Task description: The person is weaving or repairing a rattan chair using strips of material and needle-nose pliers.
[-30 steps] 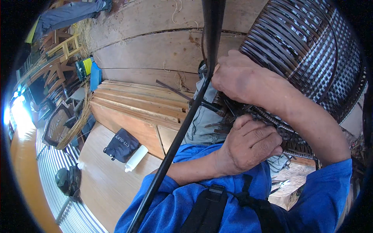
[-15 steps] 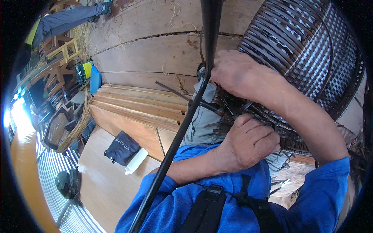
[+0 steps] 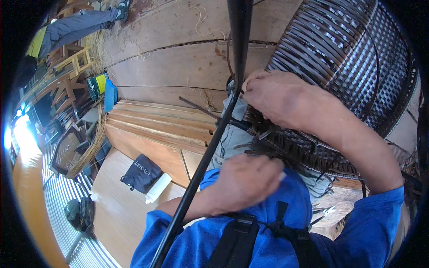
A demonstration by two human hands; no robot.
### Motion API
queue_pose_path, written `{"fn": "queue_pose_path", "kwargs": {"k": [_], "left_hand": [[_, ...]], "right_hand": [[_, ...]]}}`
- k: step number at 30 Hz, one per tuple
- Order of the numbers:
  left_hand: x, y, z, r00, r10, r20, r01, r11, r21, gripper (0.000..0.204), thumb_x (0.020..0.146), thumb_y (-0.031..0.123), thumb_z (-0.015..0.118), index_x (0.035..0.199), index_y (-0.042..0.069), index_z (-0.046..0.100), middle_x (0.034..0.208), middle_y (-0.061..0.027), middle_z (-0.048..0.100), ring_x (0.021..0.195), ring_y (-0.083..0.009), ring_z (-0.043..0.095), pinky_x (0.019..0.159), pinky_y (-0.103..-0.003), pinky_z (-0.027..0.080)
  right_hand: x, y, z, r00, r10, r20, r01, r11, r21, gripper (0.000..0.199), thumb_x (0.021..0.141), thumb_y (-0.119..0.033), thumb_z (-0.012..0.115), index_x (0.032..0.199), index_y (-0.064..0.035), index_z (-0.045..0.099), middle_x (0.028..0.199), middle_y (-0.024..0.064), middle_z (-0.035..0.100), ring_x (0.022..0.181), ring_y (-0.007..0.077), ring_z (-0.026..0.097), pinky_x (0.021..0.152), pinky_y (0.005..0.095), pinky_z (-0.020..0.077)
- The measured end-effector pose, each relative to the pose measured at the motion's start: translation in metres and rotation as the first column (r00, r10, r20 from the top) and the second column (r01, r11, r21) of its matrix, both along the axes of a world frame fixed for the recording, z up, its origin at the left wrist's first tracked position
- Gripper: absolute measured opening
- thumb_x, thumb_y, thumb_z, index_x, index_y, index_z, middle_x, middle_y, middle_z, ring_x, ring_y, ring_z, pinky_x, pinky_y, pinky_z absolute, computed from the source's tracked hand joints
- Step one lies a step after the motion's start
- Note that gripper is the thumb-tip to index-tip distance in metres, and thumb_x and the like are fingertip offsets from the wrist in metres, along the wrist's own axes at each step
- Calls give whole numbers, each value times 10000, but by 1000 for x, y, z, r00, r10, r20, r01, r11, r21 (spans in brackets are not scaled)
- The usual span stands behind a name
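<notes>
A dark brown and grey woven furniture piece [image 3: 357,67] leans at the right, with cut strip ends [image 3: 304,152] sticking out along its near edge. My right hand [image 3: 286,96] is closed over the left corner of this piece, and its fingertips are partly hidden. Lower down, in front of my blue shirt, my left hand [image 3: 250,181] is curled into a fist, apart from the weave and slightly blurred. A small pale bit shows at its right side, too unclear to name. From the corner, a dark stick [image 3: 196,106] points left.
A black pole [image 3: 196,183] crosses the view. Wooden slats [image 3: 156,123] and a board holding a dark pouch [image 3: 140,172] and a white bottle [image 3: 158,187] lie left. Pliers [image 3: 324,214] lie lower right. Another person's legs [image 3: 80,23] show far left, near wooden frames [image 3: 73,62].
My left hand has moved left and down, away from the weave's near edge, exposing the strip ends. My right hand stays at the corner with its fingers slightly shifted.
</notes>
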State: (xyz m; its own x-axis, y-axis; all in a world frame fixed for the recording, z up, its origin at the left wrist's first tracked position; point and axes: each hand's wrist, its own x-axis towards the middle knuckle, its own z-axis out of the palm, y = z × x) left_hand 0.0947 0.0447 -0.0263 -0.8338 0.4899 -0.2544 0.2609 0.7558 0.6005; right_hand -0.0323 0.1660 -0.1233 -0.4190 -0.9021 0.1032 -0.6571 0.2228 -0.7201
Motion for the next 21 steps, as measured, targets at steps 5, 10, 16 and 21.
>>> {"fn": "queue_pose_path", "kwargs": {"k": [5,10,16,21], "left_hand": [[7,-31,-12,943,224,245,-233,973,5,106,807,121,611,857,33,581,766,-152,614,666,-336,607,583,-406,482],[15,-36,-20,920,274,281,-286,958,2,104,802,109,607,847,19,580,733,-168,610,645,-348,605,569,-419,473],[17,-40,-25,922,268,280,-293,955,50,108,800,106,609,845,12,578,725,-173,609,635,-351,605,557,-410,472],[14,-40,-22,907,273,322,-305,951,53,100,800,97,610,840,9,584,724,-174,610,640,-349,609,558,-407,474]], "right_hand": [[2,2,15,998,57,28,-61,985,164,231,702,-72,641,926,-19,623,954,139,623,991,282,581,869,364,471],[14,1,22,1000,-15,-23,18,990,142,195,718,-84,625,901,-20,632,970,128,619,995,275,577,893,365,453],[12,-1,20,999,41,19,-45,970,238,156,728,-96,594,853,-48,675,1052,113,612,1058,271,536,926,368,424],[13,-5,24,995,96,23,-98,947,306,178,762,-129,558,842,-80,710,1128,113,591,1113,280,506,977,393,380]]}}
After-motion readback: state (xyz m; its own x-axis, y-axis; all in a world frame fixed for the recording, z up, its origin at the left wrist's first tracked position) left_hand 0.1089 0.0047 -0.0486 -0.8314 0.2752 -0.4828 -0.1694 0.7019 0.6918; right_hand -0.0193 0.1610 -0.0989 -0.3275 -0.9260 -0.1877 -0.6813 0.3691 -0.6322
